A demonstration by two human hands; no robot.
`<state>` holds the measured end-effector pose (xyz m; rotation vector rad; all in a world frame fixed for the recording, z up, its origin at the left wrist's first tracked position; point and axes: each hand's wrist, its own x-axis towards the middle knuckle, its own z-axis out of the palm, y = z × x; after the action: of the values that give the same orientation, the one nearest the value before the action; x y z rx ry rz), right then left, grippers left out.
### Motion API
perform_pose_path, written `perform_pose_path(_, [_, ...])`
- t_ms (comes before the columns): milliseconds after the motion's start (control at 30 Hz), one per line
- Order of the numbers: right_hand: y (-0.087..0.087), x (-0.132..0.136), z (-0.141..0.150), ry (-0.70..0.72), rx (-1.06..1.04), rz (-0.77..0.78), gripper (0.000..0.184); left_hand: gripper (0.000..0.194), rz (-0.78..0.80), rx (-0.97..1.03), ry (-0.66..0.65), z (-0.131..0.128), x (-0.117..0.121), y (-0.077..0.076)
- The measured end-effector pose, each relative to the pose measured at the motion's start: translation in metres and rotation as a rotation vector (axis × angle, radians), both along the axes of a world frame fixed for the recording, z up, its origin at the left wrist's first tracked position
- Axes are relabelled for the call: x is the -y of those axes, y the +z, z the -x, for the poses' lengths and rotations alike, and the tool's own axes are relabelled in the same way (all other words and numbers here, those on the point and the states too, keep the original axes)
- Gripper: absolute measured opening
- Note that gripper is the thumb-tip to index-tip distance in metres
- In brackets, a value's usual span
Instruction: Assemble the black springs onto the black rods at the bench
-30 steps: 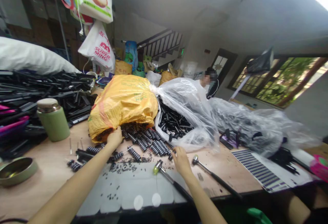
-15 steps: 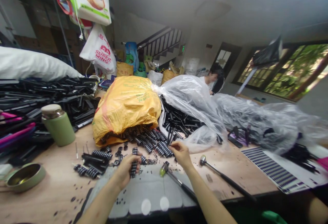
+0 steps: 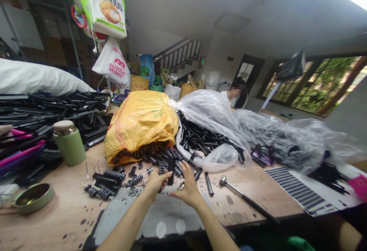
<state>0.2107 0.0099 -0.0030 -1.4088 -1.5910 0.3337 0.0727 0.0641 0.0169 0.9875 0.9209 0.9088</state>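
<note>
My left hand [image 3: 156, 185] is closed around a black, handle-like piece [image 3: 171, 170], which stands upright from its fingers over the grey mat [image 3: 126, 214]. Just to the right, my right hand [image 3: 188, 186] has thumb and fingers spread and grips nothing. A hammer head [image 3: 180, 186] shows partly behind that hand; the rest is hidden. Ribbed black-and-silver rods [image 3: 156, 155] spill from the mouth of a yellow sack [image 3: 140, 117] beyond both hands. A black tube [image 3: 209, 184] lies on the wooden table right of my right hand.
Another hammer [image 3: 246, 199] lies at right, near a checked sheet [image 3: 298, 189]. A clear plastic bag [image 3: 212, 105] spills black tubes [image 3: 197, 134]. On the left are a green flask [image 3: 69, 144], a green cup [image 3: 34, 199] and piled black parts [image 3: 57, 109]. A person [image 3: 237, 92] is behind the bags.
My left hand came out from the sack with a ribbed rod and now holds a black piece upright beside my right hand. My right hand moved left and nearer, its fingers opening.
</note>
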Motion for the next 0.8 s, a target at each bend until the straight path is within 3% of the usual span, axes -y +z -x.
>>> perform_pose_path(33, [0.009, 0.001, 0.002, 0.023, 0.142, -0.001, 0.104, 0.034, -0.041, -0.042, -0.021, 0.002, 0.004, 0.001])
perform_pose_path(100, [0.024, 0.003, 0.007, 0.092, 0.319, 0.019, 0.108, 0.033, -0.122, -0.127, -0.073, 0.006, 0.011, 0.003])
perform_pose_path(200, [0.037, 0.009, 0.014, 0.115, 0.324, 0.052, 0.107, 0.039, -0.146, -0.098, -0.090, 0.012, 0.020, 0.004])
perform_pose_path(367, [0.023, 0.042, 0.024, 0.147, 0.186, 0.190, 0.124, 0.042, -0.045, 0.084, -0.030, 0.023, 0.032, 0.005])
perform_pose_path(500, [0.011, 0.066, 0.034, 0.170, 0.093, 0.183, 0.126, 0.051, -0.016, 0.039, -0.012, 0.027, 0.048, 0.005])
perform_pose_path(667, [0.023, 0.073, 0.044, 0.246, 0.101, -0.009, 0.123, 0.057, -0.039, -0.049, 0.030, 0.028, 0.062, 0.005])
perform_pose_path(800, [0.033, 0.072, 0.052, 0.272, 0.102, -0.003, 0.120, 0.046, -0.030, 0.066, 0.052, 0.029, 0.067, 0.012])
